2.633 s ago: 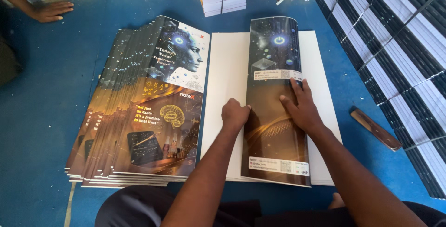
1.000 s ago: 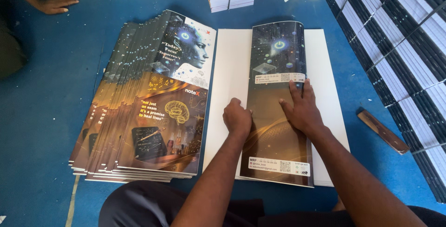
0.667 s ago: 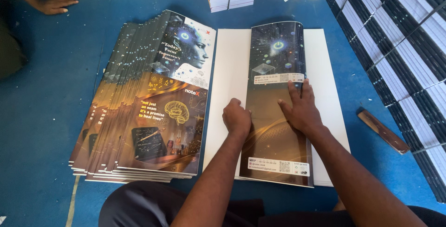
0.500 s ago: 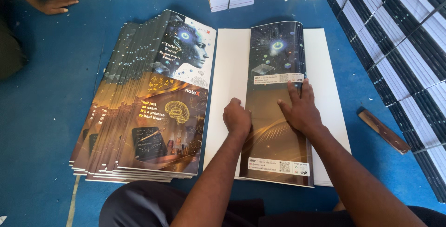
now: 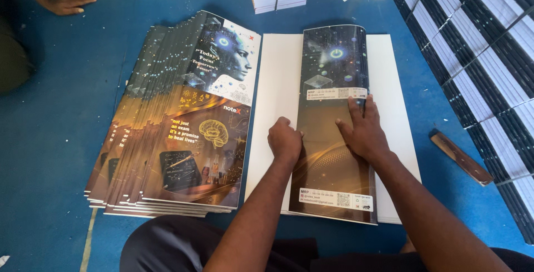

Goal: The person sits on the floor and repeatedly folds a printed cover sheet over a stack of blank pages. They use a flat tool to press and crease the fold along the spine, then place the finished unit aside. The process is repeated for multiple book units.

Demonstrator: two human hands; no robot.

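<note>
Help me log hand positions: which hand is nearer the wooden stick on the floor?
Right. The right hand lies flat on the folded cover, a short way left of the wooden stick; the left hand is farther left.

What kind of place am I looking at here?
Probably a small print or bookbinding workshop: a fanned pile of glossy covers, rows of bound book blocks, and both hands pressing a folded cover on the blue floor.

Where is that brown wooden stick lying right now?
In the head view, the wooden stick lies on the blue floor at the right, between the white sheets under the person's right hand and the row of stacked books.
</note>
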